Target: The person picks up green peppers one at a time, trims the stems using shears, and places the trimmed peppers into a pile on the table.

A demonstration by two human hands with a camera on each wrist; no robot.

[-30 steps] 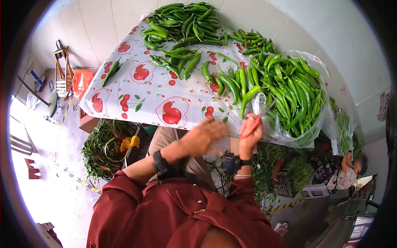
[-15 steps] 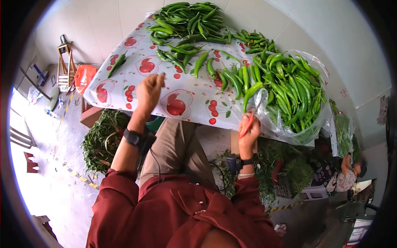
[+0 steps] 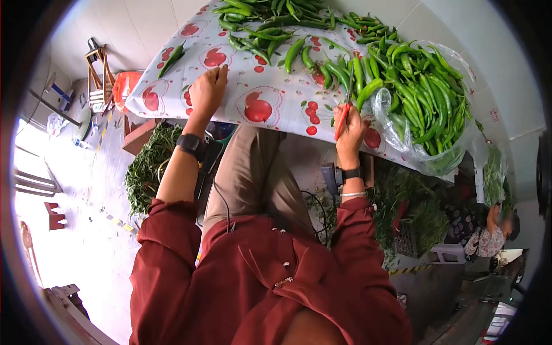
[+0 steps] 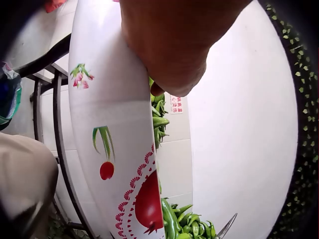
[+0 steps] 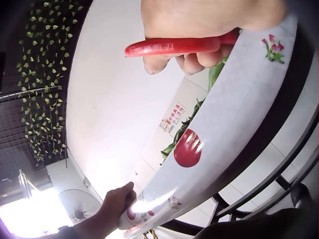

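My right hand [image 3: 351, 133] grips a pair of scissors [image 3: 342, 119] by the red handles, blades pointing away over the table's front edge. A red handle loop [image 5: 172, 47] shows large in the right wrist view. Beyond the blades lie loose green chili peppers [image 3: 368, 92] and a clear plastic bag [image 3: 384, 106] heaped with more. My left hand [image 3: 207, 91] rests on the tablecloth [image 3: 172, 95] near its front edge, fingers curled in, no object showing in it. A single green pepper [image 3: 172, 60] lies beyond it to the left.
A large pile of peppers [image 3: 287, 11] sits at the back of the table by the wall. Underneath at left is a heap of green stems [image 3: 146, 167]; more stems [image 3: 422, 224] are on the floor at right. Another person [image 3: 491, 238] is far right.
My left hand has swung from beside the scissors to the table's left front and settled there. The scissors remain in my right hand. The head view has tilted, so the table sits higher.
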